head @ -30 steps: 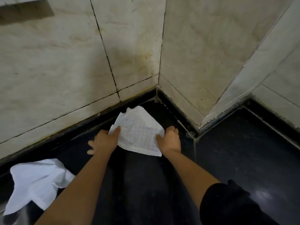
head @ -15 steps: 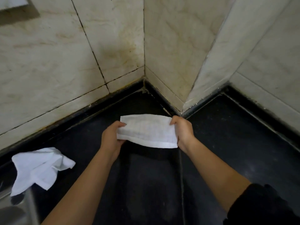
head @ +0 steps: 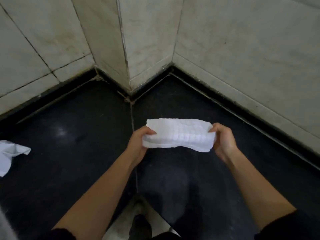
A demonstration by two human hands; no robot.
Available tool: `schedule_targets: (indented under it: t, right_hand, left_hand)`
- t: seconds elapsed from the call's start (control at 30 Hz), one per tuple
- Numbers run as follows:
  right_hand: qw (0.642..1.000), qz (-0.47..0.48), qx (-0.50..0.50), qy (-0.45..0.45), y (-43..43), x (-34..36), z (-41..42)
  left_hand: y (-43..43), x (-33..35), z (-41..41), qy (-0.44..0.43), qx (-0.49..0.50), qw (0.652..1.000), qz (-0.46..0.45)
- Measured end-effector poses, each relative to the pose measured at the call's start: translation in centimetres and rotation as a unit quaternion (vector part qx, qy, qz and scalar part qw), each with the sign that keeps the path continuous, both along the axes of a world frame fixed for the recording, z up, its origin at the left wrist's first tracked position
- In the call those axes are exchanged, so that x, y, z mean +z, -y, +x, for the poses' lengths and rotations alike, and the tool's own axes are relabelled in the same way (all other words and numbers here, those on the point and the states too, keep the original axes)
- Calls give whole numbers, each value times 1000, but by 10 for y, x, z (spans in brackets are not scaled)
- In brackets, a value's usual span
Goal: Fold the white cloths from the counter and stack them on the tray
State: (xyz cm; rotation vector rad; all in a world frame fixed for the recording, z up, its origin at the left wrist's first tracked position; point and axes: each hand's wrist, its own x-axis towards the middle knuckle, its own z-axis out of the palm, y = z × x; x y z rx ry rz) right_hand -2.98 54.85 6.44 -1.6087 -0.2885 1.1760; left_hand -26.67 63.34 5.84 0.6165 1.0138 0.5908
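Grip: left hand (head: 138,144) and right hand (head: 223,141) pinch the folded cloth (head: 178,135), now lifted off the desk (head: 78,135); fold done, stacking next; crumpled cloth (head: 10,156) remains left.

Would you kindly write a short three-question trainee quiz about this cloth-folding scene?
1. True or false: the folded white waffle-textured cloth lies flat on the black stone counter.
2. Which hands grip it? A) left hand only B) right hand only C) both
3. Fill in: the crumpled white cloth lies at the picture's ____ edge.

Key: 1 false, it is held above the counter; 2 C; 3 left.
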Motion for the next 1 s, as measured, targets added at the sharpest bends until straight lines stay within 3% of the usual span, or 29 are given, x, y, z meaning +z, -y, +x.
schedule_targets:
  t: [0.07, 0.2, 0.37, 0.57, 0.73, 0.83, 1.0]
  right_hand:
    - [999, -46, -4, 2, 38, -17, 14]
    - [977, -197, 20, 82, 101, -51, 18]
    - [972, -214, 82, 55, 148, -67, 14]
    - [971, -170, 151, 71, 163, -57, 23]
    - [958, -198, 207, -17, 181, -56, 38]
    - [957, -205, 178, -105, 183, -58, 47]
    - [967, -162, 149, -129, 166, -55, 56]
  left_hand:
    - [34, -18, 12, -29, -49, 998, -21]
    - [88, -59, 12, -192, -137, 970, -67]
    - [121, -68, 9, -261, -155, 952, -42]
    - [133, -55, 12, -222, -135, 965, 46]
    - [135, -51, -1, -211, -197, 955, -66]
    - [127, -48, -9, -173, -225, 951, -126]
    - [109, -39, -4, -141, -259, 947, -124]
